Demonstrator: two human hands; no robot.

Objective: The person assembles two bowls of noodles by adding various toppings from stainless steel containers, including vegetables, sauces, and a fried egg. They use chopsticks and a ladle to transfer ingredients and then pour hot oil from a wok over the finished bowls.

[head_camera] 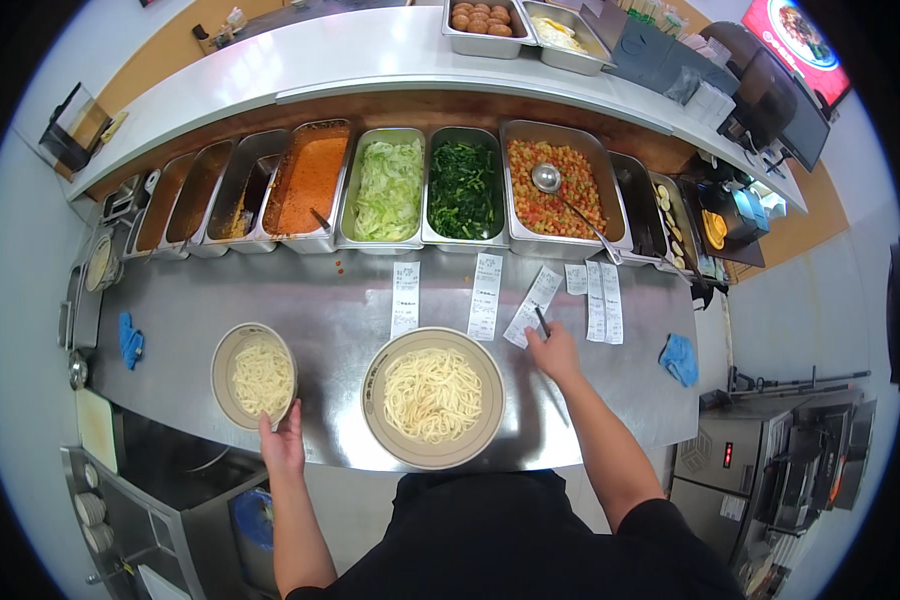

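Note:
My left hand [283,442] grips the near rim of a smaller bowl of noodles [261,375] at the left of the steel counter. To its right, near the front edge, a larger bowl [375,420] holds noodles [433,395]. My right hand [554,354] is closed around a dark, thin utensil [542,321], perhaps chopsticks, over the lower end of a slanted paper slip [534,304]. Other printed slips [485,297] lie in a row beyond the bowls, one of them [406,300] just behind the larger bowl.
Steel pans line the back, with orange sauce [311,180], shredded lettuce [388,187], dark greens [461,187] and diced vegetables [570,202] under a ladle [546,178]. Blue cloths lie at the left [130,341] and right [679,360]. Pans of brown eggs [482,20] and fried eggs [559,34] stand on the shelf.

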